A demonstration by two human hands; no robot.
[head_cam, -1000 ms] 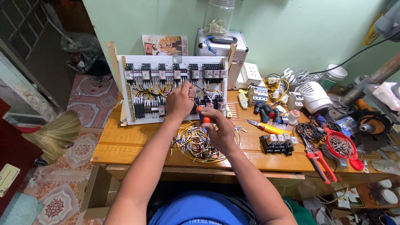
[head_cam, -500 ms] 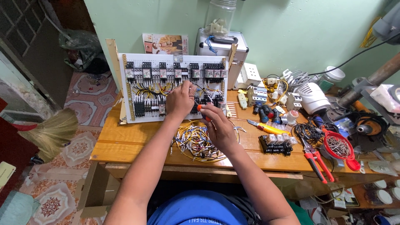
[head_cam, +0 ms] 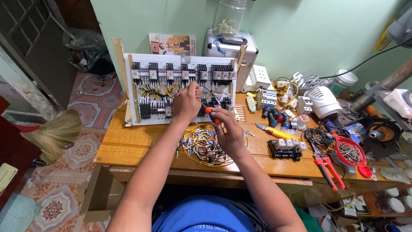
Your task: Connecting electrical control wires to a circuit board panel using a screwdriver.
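A white perforated control panel [head_cam: 141, 117] leans upright on the wooden table [head_cam: 124, 144], carrying rows of relays and black and yellow wiring. My left hand [head_cam: 187, 103] rests against the panel's lower middle, fingers pinched at the wires there. My right hand [head_cam: 227, 131] holds an orange-handled screwdriver [head_cam: 209, 111] with its tip pointing at the panel beside my left hand. A tangle of loose yellow and white wires [head_cam: 201, 146] lies on the table under both hands.
To the right lie a yellow utility knife [head_cam: 274, 131], a black terminal block strip [head_cam: 285, 150], red pliers [head_cam: 328, 169], a red bowl of screws [head_cam: 349, 152] and a white device [head_cam: 324, 101]. A metal case [head_cam: 227, 47] stands behind the panel. A broom [head_cam: 51, 133] is at left.
The view has shifted slightly. Both hands stay at the panel's lower middle, with the screwdriver still held against it.
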